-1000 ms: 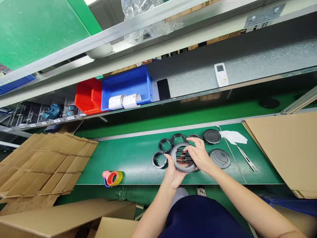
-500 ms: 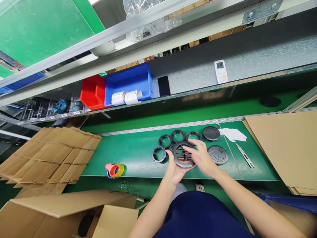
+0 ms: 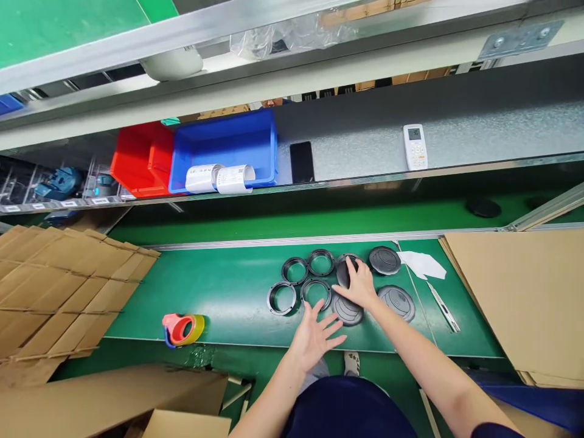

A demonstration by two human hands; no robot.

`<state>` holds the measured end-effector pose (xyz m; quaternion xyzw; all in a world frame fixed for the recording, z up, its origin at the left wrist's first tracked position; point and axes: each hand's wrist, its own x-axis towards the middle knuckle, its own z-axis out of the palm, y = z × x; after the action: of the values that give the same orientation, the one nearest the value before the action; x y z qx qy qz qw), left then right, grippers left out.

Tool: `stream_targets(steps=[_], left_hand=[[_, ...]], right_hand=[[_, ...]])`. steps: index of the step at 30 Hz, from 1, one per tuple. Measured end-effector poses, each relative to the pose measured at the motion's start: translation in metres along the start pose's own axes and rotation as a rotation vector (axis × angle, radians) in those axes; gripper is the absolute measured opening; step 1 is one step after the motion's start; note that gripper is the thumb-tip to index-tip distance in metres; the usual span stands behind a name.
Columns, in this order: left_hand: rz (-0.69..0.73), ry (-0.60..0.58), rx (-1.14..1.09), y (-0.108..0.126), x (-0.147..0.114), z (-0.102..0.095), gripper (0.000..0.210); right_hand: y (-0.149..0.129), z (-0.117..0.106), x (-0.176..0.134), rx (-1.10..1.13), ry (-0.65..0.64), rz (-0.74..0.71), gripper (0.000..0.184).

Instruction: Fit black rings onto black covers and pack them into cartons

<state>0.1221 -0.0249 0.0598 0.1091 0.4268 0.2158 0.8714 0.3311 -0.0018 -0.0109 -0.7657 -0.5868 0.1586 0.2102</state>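
My right hand (image 3: 360, 286) grips a black round air vent (image 3: 343, 275) at the back of the group, thumb and fingers around its edge; part of that vent is hidden by the fingers. Palm up and fingers spread, my left hand (image 3: 314, 334) holds nothing near the bench's front edge. Just beyond its fingertips lies a black ring (image 3: 303, 298). A closed-slat vent (image 3: 348, 311) rests below my right hand, with another vent (image 3: 396, 303) to its right and a third (image 3: 384, 260) behind. Further black rings (image 3: 269, 298) stand to the left.
A tape dispenser (image 3: 195, 330) sits on the green bench (image 3: 219, 286). To the right lie white paper (image 3: 424, 265), a utility knife (image 3: 443, 307) and cardboard sheets (image 3: 524, 292). Folded cardboard (image 3: 68, 286) is stacked left. The shelf bears blue (image 3: 228, 140) and red (image 3: 141, 158) bins, a phone (image 3: 302, 162) and a remote (image 3: 415, 147).
The vent held in both hands is out of my left hand, which has opened and dropped toward the front edge. My right hand has shifted onto a vent at the back. The camera view has shifted.
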Motion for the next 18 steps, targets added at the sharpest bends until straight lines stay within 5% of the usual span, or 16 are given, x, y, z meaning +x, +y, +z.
stream_targets(steps=[7, 10, 14, 18], left_hand=[[0.002, 0.178, -0.009, 0.022, -0.006, -0.061, 0.065], [0.003, 0.301, 0.145, 0.019, -0.002, -0.078, 0.054], [0.177, 0.367, 0.647, 0.006, 0.019, -0.074, 0.038], [0.459, 0.187, 1.138, -0.009, 0.051, -0.045, 0.037]], right_hand=[[0.028, 0.033, 0.062, -0.274, -0.126, 0.016, 0.098], [0.024, 0.030, 0.068, -0.246, -0.024, -0.003, 0.078], [0.024, 0.029, 0.072, -0.228, 0.162, -0.053, 0.073], [0.035, 0.042, 0.073, -0.260, -0.056, -0.071, 0.070]])
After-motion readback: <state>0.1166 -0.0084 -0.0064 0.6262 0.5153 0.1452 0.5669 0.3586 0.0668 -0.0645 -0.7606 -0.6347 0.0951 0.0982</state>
